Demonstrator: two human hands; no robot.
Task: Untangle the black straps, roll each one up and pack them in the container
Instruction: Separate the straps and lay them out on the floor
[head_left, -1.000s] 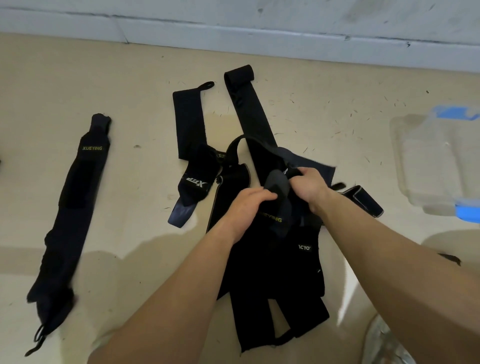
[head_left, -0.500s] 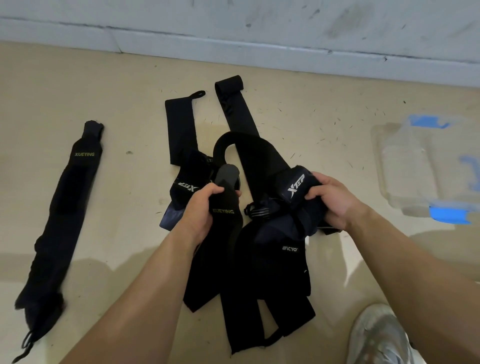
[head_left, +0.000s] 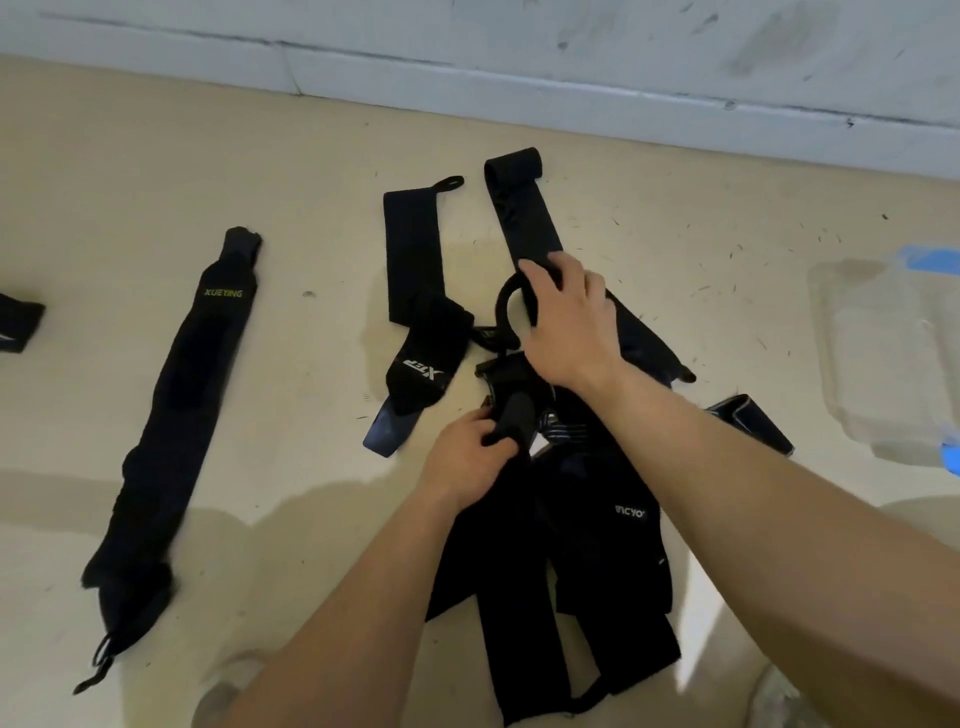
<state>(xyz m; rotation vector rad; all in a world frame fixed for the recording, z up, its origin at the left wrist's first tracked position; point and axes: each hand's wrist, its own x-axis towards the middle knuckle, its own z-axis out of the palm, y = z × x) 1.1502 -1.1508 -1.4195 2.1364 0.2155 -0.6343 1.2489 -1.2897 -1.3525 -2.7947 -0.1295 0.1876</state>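
Straps are not sorted yet. Most of them sit in a tangled pile (head_left: 587, 561) in the middle and lower middle of the frame. One flat strap (head_left: 192, 415) lies by itself at the left, laid out straight and well apart from the pile. No strap looks fully rolled up, and I see none in the container (head_left: 878, 364) at the right edge. So the job looks like it is near its start. Untangling is the step now, and all the rolling and packing is left.

The left hand (head_left: 467, 462) grips a thick strap end (head_left: 514, 421) near the middle of the pile, fingers curled tight round it. The right hand (head_left: 566, 322) is above it, on the long strap (head_left: 524, 218) that runs to the upper middle. Its fingers bend down over that strap and seem to hold it, but the back of the hand hides the tips.

The container is see-through, blurry and cut off by the right edge, so I cannot tell for sure what is in it. A dark piece (head_left: 18, 322) at the far left is cut off too. The straps in the pile are hard to count.
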